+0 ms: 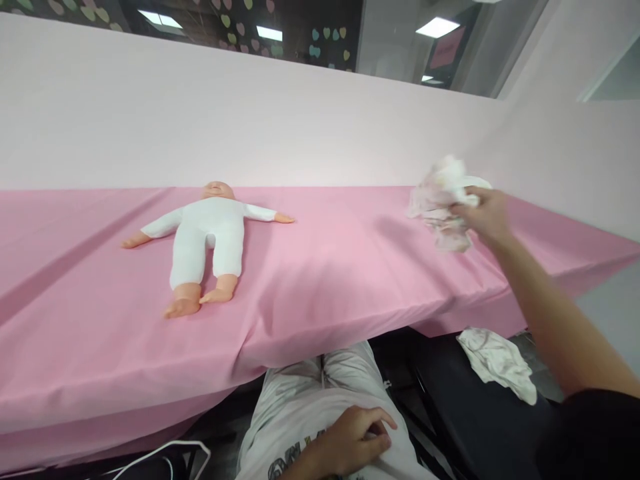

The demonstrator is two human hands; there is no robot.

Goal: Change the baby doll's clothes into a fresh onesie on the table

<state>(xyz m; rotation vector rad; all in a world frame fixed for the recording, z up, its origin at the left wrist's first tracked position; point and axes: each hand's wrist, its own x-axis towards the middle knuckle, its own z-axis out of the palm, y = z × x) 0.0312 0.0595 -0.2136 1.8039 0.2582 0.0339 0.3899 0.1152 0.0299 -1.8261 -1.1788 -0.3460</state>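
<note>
A baby doll (207,237) in a white bodysuit lies on its back on the pink table cover (325,267), arms spread, feet toward me. My right hand (485,215) is stretched out over the right part of the table, closed on a crumpled bundle of pale patterned cloth (440,200) held just above the cover. My left hand (357,437) rests on my lap, fingers curled loosely on my light trousers, holding nothing that I can see.
A pale pink wall (250,120) runs behind the table. A crumpled white cloth (497,363) lies on a dark seat at my right. A white cable (160,453) loops below the table's front edge.
</note>
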